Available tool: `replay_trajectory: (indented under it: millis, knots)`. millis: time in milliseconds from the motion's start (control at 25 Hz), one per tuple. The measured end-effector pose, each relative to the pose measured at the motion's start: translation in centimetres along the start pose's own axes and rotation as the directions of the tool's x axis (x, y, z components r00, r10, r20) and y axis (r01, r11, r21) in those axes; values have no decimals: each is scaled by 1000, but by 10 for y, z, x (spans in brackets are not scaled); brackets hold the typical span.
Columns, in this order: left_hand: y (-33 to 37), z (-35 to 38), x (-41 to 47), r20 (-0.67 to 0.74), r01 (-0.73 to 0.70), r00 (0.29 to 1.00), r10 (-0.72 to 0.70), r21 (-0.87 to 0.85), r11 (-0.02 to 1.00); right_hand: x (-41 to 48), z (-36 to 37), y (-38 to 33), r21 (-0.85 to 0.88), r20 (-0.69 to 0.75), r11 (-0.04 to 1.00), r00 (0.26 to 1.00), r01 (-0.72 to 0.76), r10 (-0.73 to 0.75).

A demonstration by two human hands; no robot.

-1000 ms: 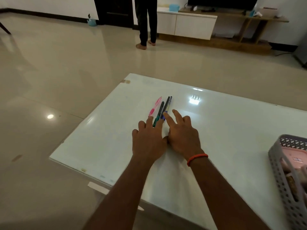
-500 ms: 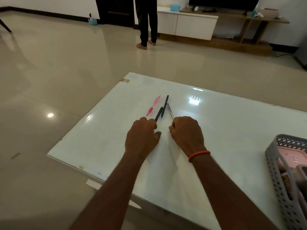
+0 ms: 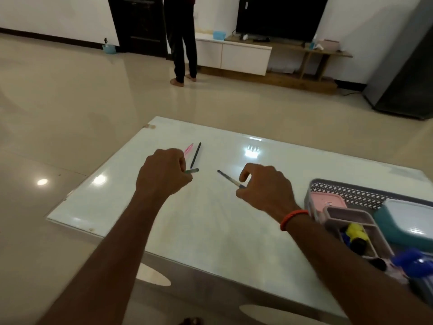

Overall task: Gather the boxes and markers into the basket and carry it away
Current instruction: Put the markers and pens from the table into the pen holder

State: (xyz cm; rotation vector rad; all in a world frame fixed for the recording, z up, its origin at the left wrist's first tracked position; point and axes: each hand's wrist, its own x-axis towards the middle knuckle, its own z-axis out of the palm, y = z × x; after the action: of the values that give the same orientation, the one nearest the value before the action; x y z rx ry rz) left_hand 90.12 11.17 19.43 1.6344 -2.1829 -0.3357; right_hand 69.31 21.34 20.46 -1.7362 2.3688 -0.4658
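Left hand [image 3: 164, 172]: fingers closed on a green marker [image 3: 193, 170], centre of frame.
Right hand [image 3: 264, 186]: pinches a dark marker [image 3: 229, 180], likely bound for the basket [image 3: 314, 186] at lower right.
Table [image 3: 210, 231]: pink marker [image 3: 188, 148] and black marker [image 3: 195, 154] not yet lifted.
Boxes: pink box [image 3: 328, 202] and teal box [image 3: 407, 221] already in the basket.

Both forearms are bare, with no sleeves in view. The right hand [image 3: 264, 184] has a thin orange-red braided band [image 3: 293, 218] around its wrist. The left hand [image 3: 161, 173] and its wrist wear nothing.

Markers [image 3: 230, 182] in both hands [image 3: 264, 186]
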Motion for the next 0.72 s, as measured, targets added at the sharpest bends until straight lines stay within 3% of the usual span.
replay_trajectory:
  millis: [80, 160, 320, 440, 600, 720]
  knots:
    - [29, -16, -9, -120, -90, 990, 69, -179, 980, -7, -41, 16, 200, -130, 980, 991, -11, 38]
    - [63, -20, -20, -214, -207, 968, 129, -399, 893, -17, -78, 42, 429, -241, 902, 968, 40, 71]
    - [137, 11, -45, -296, -343, 937, 185, -685, 643, -36, -131, 105, 791, -304, 598, 930, 124, 209]
    - [186, 38, -50, -275, -337, 941, 195, -769, 544, -46, -153, 144, 921, -249, 374, 907, 113, 340]
    - [233, 67, -42, -238, -271, 962, 131, -867, 418, -49, -155, 185, 916, -268, 388, 880, 106, 392]
    - [256, 88, -47, -226, -281, 959, 172, -852, 443, -49, -152, 202, 872, -290, 481, 884, 87, 366]
